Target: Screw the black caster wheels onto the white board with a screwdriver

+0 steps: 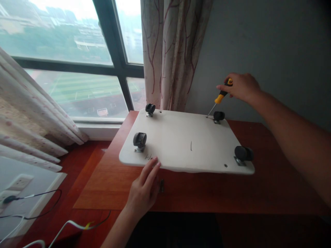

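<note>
A white board (176,141) with rounded corners lies on a reddish-brown wooden table, its casters facing up. Black casters stand near its corners: far left (150,109), near left (140,140), far right (218,116) and near right (243,154). My right hand (240,85) grips the handle of a yellow and black screwdriver (219,97). The tilted shaft reaches down to a hole in the board's far edge, just left of the far-right caster. With fingers extended, my left hand (146,187) rests its fingertips on the board's near edge, by some handwritten marks.
The wooden table (103,193) extends around the board. A small dark object (162,185) lies beside my left hand. Behind are a curtain (173,51), a window and a grey wall. Cables (69,223) and a wall socket (20,182) are at lower left.
</note>
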Demonstrator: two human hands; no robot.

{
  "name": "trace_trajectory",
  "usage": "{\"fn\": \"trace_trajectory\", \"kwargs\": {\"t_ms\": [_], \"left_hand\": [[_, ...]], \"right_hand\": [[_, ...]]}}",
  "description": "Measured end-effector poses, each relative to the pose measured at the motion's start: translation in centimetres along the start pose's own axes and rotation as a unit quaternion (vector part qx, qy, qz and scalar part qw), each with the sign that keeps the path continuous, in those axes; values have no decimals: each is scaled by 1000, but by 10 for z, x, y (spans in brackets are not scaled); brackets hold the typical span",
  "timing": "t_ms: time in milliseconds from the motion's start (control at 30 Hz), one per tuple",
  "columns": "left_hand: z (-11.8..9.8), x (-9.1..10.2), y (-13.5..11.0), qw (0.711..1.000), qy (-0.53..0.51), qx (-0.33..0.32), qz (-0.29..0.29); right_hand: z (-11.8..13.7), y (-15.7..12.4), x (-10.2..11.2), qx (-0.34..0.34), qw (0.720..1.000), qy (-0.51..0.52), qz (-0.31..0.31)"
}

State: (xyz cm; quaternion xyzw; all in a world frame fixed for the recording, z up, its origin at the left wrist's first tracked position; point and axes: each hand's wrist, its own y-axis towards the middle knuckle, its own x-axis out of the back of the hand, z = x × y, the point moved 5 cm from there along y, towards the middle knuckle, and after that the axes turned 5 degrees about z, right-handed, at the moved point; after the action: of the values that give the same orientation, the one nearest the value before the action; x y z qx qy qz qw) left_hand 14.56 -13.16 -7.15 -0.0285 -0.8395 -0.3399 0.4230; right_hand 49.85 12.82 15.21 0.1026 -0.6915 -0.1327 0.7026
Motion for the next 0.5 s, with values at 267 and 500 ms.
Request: {"fn": "trace_trajectory", "kwargs": {"t_ms": [267, 500], "left_hand": [[-4, 4, 0, 999, -3, -14, -30], [-2, 14, -12, 996, -35, -21, -80]], "right_hand": [[7, -9, 20, 46, 997, 39, -37], [22, -104, 69, 88, 968, 203, -121]]}}
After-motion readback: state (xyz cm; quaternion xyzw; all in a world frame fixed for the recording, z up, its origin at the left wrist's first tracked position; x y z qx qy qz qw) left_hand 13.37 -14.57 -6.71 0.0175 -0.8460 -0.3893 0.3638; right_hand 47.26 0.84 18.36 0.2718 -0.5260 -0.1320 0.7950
